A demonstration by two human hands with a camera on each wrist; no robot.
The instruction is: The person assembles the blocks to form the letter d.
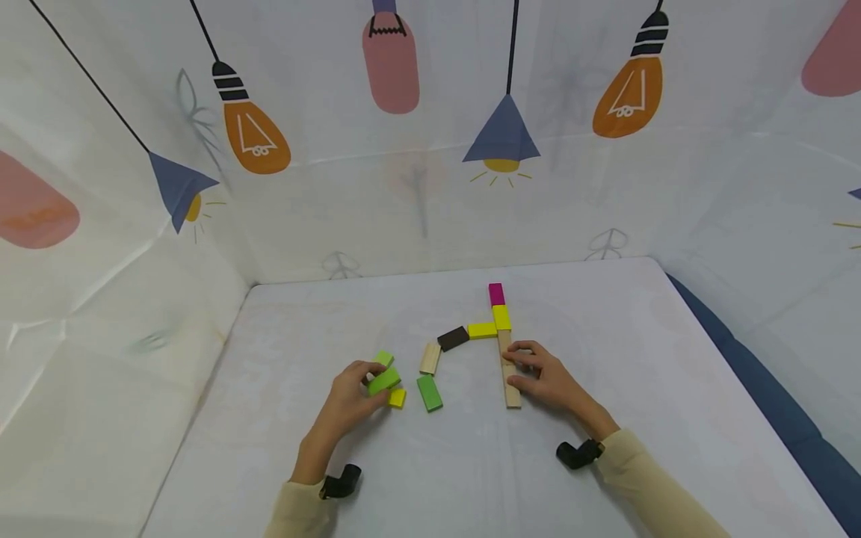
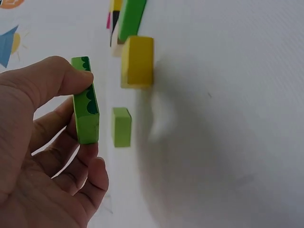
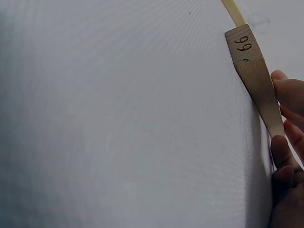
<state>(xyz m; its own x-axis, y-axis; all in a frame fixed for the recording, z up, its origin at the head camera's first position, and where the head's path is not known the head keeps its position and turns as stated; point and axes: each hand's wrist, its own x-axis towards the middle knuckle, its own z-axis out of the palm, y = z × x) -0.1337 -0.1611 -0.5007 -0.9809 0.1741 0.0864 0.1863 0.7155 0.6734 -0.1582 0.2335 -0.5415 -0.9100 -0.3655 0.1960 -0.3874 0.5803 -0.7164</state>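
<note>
My left hand (image 1: 347,394) pinches a light green block (image 2: 87,127) between thumb and fingers; a dark green scalloped print shows along its side. Close to that hand, a yellow block (image 1: 397,399) and another light green block (image 1: 383,358) lie on the table. At the right, a straight column of plain wooden blocks (image 1: 513,394) has my right hand (image 1: 550,379) against its right side. Fingertips and thumb touch the wood there, and the nearest block (image 3: 244,45) bears engraved marks on its end. Where one wooden block meets another is partly covered by the fingers.
Above the column sit a yellow block (image 1: 501,317) and a magenta block (image 1: 496,294). Curving left from it are another yellow block (image 1: 482,330), a dark brown block (image 1: 454,338), a pale wooden block (image 1: 430,359) and a green block (image 1: 430,394). A white cloth covers the table (image 1: 444,478).
</note>
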